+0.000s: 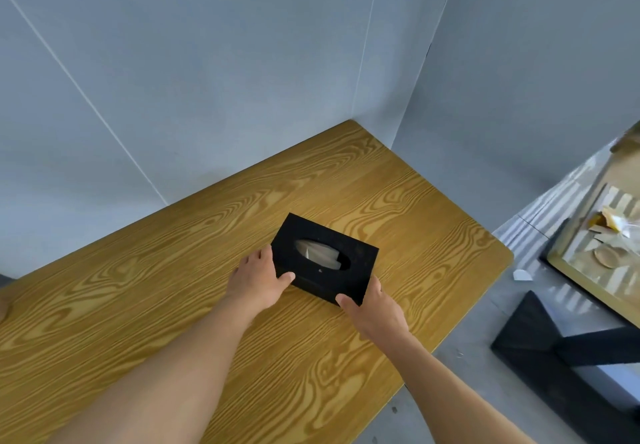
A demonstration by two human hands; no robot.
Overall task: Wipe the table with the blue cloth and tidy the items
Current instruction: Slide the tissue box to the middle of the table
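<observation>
A black tissue box (360,256) with an oval opening showing pale tissue sits on the wooden table (173,287), right of centre. My left hand (258,279) grips its left end, thumb on the top edge. My right hand (375,308) holds the near right corner. The box rests flat on the tabletop, turned at an angle. No blue cloth is in view.
Grey walls meet in a corner behind the table (349,121). To the right, beyond the table's rounded edge, is grey floor with a black stand (554,343) and a glass-topped surface (595,235) holding small scraps.
</observation>
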